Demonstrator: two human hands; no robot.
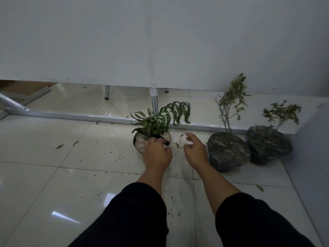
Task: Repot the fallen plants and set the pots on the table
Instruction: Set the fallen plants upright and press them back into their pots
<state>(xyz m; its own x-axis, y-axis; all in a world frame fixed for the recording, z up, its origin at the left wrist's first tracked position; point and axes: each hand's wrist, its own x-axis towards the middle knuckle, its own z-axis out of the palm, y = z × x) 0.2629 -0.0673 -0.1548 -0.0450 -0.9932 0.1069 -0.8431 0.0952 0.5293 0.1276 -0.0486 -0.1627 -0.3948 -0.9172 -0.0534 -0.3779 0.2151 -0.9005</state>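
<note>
A green fern (161, 118) stands in a small clear pot (140, 141) on the tiled floor. My left hand (156, 152) rests on the pot's near rim, fingers curled around a small black object at the fern's base. My right hand (193, 147) hovers just right of the pot, fingers apart and holding nothing. Two dark pots stand on the floor to the right: the nearer one (228, 152) holds a tall thin plant (231, 100), the farther one (268, 143) holds a shorter wilted plant (283, 113). Both stand upright.
A white panel (160, 41) hangs ahead with a metal floor bar (89, 116) and legs under it. Dirt specks and loose leaves (59, 146) lie scattered on the tiles. A grey wall or cabinet side (315, 157) closes the right.
</note>
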